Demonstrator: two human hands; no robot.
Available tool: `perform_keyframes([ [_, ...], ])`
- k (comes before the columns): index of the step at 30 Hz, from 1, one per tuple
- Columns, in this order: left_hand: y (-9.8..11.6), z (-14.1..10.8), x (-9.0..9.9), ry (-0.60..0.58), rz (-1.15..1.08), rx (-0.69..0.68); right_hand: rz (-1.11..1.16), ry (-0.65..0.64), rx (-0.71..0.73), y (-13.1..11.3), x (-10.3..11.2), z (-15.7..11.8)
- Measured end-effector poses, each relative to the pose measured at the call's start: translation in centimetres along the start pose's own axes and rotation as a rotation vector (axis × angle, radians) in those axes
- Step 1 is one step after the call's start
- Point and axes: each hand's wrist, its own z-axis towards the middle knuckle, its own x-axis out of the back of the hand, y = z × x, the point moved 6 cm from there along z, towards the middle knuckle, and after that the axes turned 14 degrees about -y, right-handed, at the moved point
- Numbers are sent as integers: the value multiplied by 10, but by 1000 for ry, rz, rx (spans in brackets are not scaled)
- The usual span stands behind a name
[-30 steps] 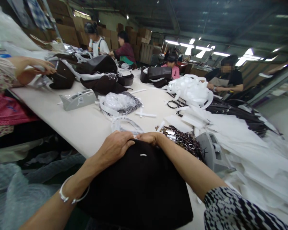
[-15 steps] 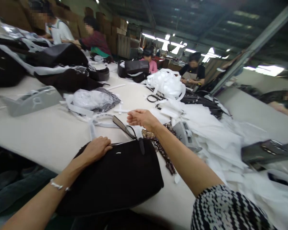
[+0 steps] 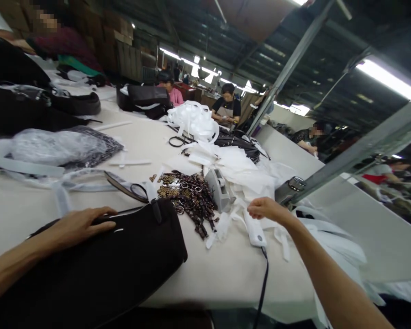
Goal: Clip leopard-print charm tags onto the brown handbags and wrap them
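A black bag lies on the near left of the table, with a strap at its top edge. My left hand rests on the bag's upper edge, fingers stretched out and thumb apart. On the right, my right hand is closed, its fingers curled together, over the upper end of a white corded device. Whether it touches the device, or has something small in its fingers, I cannot tell. Between the hands lies a pile of leopard-patterned straps with metal rings, beside a grey tape dispenser.
White sheets and a heap of white strips lie beyond the dispenser. A plastic-wrapped bundle is at left, near more black bags. A slanting metal post stands at right. Several people work farther back.
The view has turned to the right. My right hand has moved from above the bag's strap to the white corded device, its fingers now curled. My left hand stays on the bag.
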Motion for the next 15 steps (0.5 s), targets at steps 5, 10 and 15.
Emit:
perform_keyframes([
  [5,15,18,9,-162,-37,-9,-106,77,74,40,-39,7],
  [10,25,32,25,-133,102,61,-260,161,277,20,-71,23],
  [15,47,15,14,119,247,153,-474,88,398,10,-95,33],
])
